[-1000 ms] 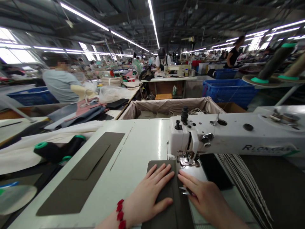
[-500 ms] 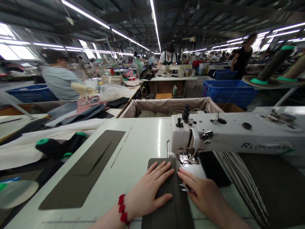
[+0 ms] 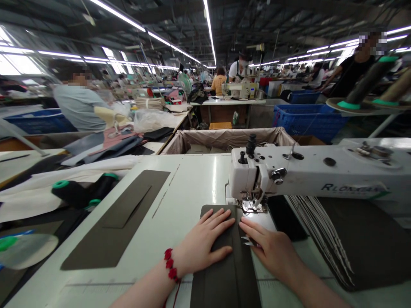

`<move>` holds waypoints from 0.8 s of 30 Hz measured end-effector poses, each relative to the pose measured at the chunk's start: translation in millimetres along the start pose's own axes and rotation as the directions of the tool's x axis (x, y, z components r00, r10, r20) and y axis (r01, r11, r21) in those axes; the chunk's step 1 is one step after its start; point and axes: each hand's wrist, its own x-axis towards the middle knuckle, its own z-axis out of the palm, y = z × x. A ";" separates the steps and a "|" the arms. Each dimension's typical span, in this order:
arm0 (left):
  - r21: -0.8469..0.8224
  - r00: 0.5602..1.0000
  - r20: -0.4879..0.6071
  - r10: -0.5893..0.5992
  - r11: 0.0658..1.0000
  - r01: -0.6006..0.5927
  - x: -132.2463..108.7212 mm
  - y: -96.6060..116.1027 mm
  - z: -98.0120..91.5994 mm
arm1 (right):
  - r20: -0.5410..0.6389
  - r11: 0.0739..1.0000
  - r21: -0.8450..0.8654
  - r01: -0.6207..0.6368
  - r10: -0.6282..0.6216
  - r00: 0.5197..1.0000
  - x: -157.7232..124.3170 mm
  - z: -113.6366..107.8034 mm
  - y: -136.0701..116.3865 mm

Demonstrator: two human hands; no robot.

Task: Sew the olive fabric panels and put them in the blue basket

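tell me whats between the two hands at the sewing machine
In the head view, a dark olive fabric panel lies between the left hand and the right hand, with a lengthwise fold or seam running down it.

The lower end of the dark fabric panel (image 3: 226, 291) was cut off by the picture's bottom edge. A small metal tool (image 3: 246, 240) was mostly hidden by the right hand (image 3: 272, 252), so its kind could not be told. The sewing machine arm (image 3: 321, 171) was cut off at the right edge, and distant workbench items (image 3: 150, 102) were blurred.
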 end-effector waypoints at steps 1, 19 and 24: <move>-0.003 1.000 -0.001 0.003 1.000 -0.003 -0.2 -0.2 0.0 | 0.004 1.000 -0.002 -0.001 0.001 1.000 -0.3 -0.4 -0.2; -0.046 1.000 0.022 0.019 0.999 -0.018 -2.5 -1.4 -7.5 | 0.017 0.997 -0.076 -0.006 0.008 1.000 -1.9 0.5 0.0; -0.038 1.000 0.013 0.018 0.999 -0.017 -2.2 -1.0 -8.6 | 0.027 0.997 -0.073 -0.013 0.015 1.000 -2.7 1.0 1.0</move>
